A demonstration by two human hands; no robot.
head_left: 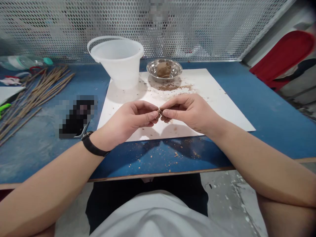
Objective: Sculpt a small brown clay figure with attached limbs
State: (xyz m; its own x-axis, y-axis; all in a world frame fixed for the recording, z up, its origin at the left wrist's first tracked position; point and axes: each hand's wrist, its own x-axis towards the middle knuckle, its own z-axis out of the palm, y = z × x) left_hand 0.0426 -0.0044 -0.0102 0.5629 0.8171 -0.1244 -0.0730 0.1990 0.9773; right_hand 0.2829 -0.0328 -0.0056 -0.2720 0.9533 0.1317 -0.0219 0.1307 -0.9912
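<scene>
My left hand [134, 119] and my right hand [189, 111] meet fingertip to fingertip over the front part of a white board [217, 98]. Between thumb and fingers both pinch a small lump of brown clay [160, 112], mostly hidden by the fingertips. Behind them a shiny metal bowl [153, 73] holds a larger brown clay lump [164, 69]. Brown crumbs [176, 87] are scattered on the board in front of the bowl.
A white bucket [125, 67] stands at the board's back left. Left of the board lie a phone [79, 115] and a bundle of thin sticks [37, 95], with a plastic bottle [22, 62] behind. A perforated metal panel [111, 19] borders the blue table [266, 105] at the back.
</scene>
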